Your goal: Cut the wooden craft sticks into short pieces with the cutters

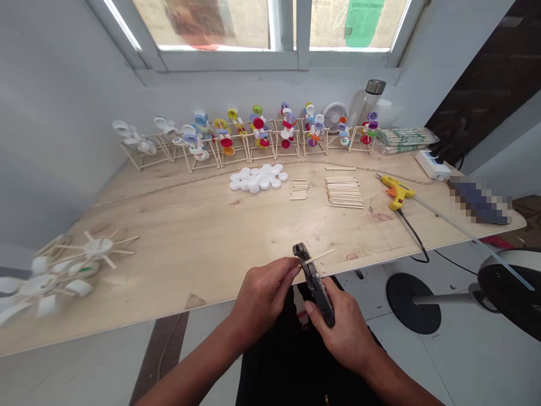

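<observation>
Near the table's front edge, my left hand (264,290) pinches one end of a thin wooden stick (322,256). The stick passes through the jaws of a dark hand tool that looks like pliers (315,282), and its free end points right. My right hand (344,324) is wrapped round the tool's handles. Beyond my hands lie a pile of longer wooden sticks (344,192), a smaller pile of short sticks (300,189) and a cluster of white bottle caps (257,178).
Small stick frames with colourful cap wheels (262,132) line the back. A yellow hot glue gun (397,190) with a cord lies right, near a white power strip (431,163). White cap-and-stick wheels (98,248) sit at left. A fan (335,117) and bottle (372,98) stand behind.
</observation>
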Action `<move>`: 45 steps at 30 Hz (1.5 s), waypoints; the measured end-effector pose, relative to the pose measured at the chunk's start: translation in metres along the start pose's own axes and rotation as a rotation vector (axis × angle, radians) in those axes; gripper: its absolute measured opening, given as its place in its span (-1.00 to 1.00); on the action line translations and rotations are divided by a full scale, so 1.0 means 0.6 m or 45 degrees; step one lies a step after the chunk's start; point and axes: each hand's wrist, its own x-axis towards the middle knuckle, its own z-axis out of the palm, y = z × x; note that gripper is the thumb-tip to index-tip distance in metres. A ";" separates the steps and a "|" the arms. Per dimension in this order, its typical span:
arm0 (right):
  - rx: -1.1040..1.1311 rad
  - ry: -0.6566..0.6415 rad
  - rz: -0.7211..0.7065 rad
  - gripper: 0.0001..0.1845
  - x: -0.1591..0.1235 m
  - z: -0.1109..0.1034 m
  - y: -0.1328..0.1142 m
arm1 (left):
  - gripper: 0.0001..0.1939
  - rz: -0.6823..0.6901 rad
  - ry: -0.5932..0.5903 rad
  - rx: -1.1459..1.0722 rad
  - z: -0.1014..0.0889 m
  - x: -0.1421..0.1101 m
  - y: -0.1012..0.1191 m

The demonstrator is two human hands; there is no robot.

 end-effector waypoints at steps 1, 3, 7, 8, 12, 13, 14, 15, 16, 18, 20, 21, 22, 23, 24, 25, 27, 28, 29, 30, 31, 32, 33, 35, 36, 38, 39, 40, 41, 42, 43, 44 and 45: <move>0.009 -0.006 -0.002 -0.89 0.000 0.000 0.000 | -0.83 -0.013 -0.011 -0.020 -0.001 0.000 0.001; 0.024 -0.017 -0.004 -0.88 -0.001 0.000 0.000 | -0.83 -0.032 -0.017 -0.056 -0.002 0.000 0.001; 0.034 -0.020 0.001 -0.88 -0.001 0.001 0.000 | -0.85 -0.035 0.031 -0.060 -0.001 -0.001 0.001; 0.034 -0.018 0.004 -0.88 -0.002 0.001 0.000 | -0.85 -0.025 0.044 -0.048 -0.001 -0.002 0.001; 0.026 -0.003 0.002 -0.88 -0.002 0.002 0.001 | -0.86 0.020 0.074 0.011 0.002 -0.004 -0.001; 0.022 0.002 0.000 -0.87 -0.002 0.002 0.000 | -0.86 0.031 0.076 0.025 0.003 -0.004 -0.002; 0.018 0.007 -0.001 -0.87 -0.002 0.003 0.000 | -0.86 0.044 0.075 0.041 0.003 -0.005 -0.003; 0.015 0.010 0.000 -0.86 -0.002 0.003 0.000 | -0.86 0.059 0.074 0.060 0.004 -0.005 -0.004; 0.013 0.011 0.002 -0.86 -0.002 0.004 0.001 | -0.86 0.076 0.075 0.082 0.005 -0.006 -0.005; 0.015 0.008 0.005 -0.85 -0.002 0.005 0.001 | -0.85 0.108 0.076 0.142 0.007 -0.006 -0.007; 0.017 0.005 0.008 -0.85 -0.002 0.007 0.002 | -0.84 0.122 0.076 0.210 0.009 -0.007 -0.009; 0.017 0.005 0.011 -0.85 -0.001 0.008 0.003 | -0.84 0.127 0.077 0.240 0.011 -0.008 -0.010; 0.013 0.005 0.011 -0.85 -0.001 0.009 0.003 | -0.84 0.133 0.080 0.268 0.012 -0.008 -0.011; 0.006 0.005 0.011 -0.84 0.000 0.009 0.004 | -0.84 0.140 0.087 0.293 0.014 -0.008 -0.012; -0.004 0.007 0.009 -0.84 0.001 0.010 0.004 | -0.85 0.149 0.097 0.316 0.015 -0.008 -0.012; -0.013 0.009 0.008 -0.83 0.002 0.010 0.005 | -0.86 0.158 0.108 0.334 0.017 -0.008 -0.013; -0.029 0.014 0.012 -0.83 0.004 0.011 0.006 | -0.86 0.172 0.123 0.356 0.020 -0.007 -0.015; -0.032 0.017 0.017 -0.83 0.005 0.012 0.007 | -0.87 0.173 0.128 0.360 0.021 -0.007 -0.017; -0.031 0.017 0.024 -0.83 0.005 0.012 0.007 | -0.87 0.171 0.132 0.362 0.022 -0.006 -0.018; -0.026 0.015 0.030 -0.83 0.006 0.012 0.006 | -0.87 0.167 0.136 0.364 0.023 -0.005 -0.019; -0.021 0.011 0.036 -0.84 0.006 0.011 0.005 | -0.88 0.161 0.138 0.366 0.023 -0.005 -0.019; -0.013 0.005 0.043 -0.84 0.006 0.010 0.003 | -0.88 0.155 0.138 0.365 0.023 -0.004 -0.019; -0.007 -0.002 0.051 -0.84 0.006 0.008 0.001 | -0.87 0.149 0.135 0.359 0.021 -0.003 -0.019; -0.004 -0.013 0.065 -0.83 0.007 0.003 -0.005 | -0.87 0.137 0.132 0.333 0.016 0.001 -0.016; -0.006 -0.016 0.066 -0.83 0.008 0.000 -0.009 | -0.87 0.132 0.134 0.317 0.013 0.003 -0.014; -0.017 -0.013 0.060 -0.84 0.012 -0.008 -0.017 | -0.87 0.126 0.145 0.288 0.005 0.009 -0.011; -0.027 -0.008 0.053 -0.85 0.014 -0.012 -0.020 | -0.87 0.126 0.149 0.280 0.001 0.012 -0.009; -0.041 0.000 0.044 -0.86 0.018 -0.016 -0.024 | -0.87 0.127 0.153 0.278 -0.002 0.016 -0.008; -0.060 0.013 0.036 -0.88 0.021 -0.019 -0.027 | -0.86 0.129 0.156 0.277 -0.006 0.020 -0.008; -0.083 0.029 0.031 -0.89 0.025 -0.022 -0.030 | -0.86 0.129 0.162 0.278 -0.009 0.025 -0.008; -0.110 0.046 0.026 -0.90 0.029 -0.025 -0.032 | -0.86 0.128 0.169 0.277 -0.011 0.029 -0.009; -0.138 0.059 0.021 -0.90 0.034 -0.027 -0.035 | -0.86 0.128 0.176 0.273 -0.013 0.033 -0.010; -0.164 0.069 0.015 -0.90 0.039 -0.029 -0.037 | -0.86 0.128 0.186 0.266 -0.015 0.037 -0.012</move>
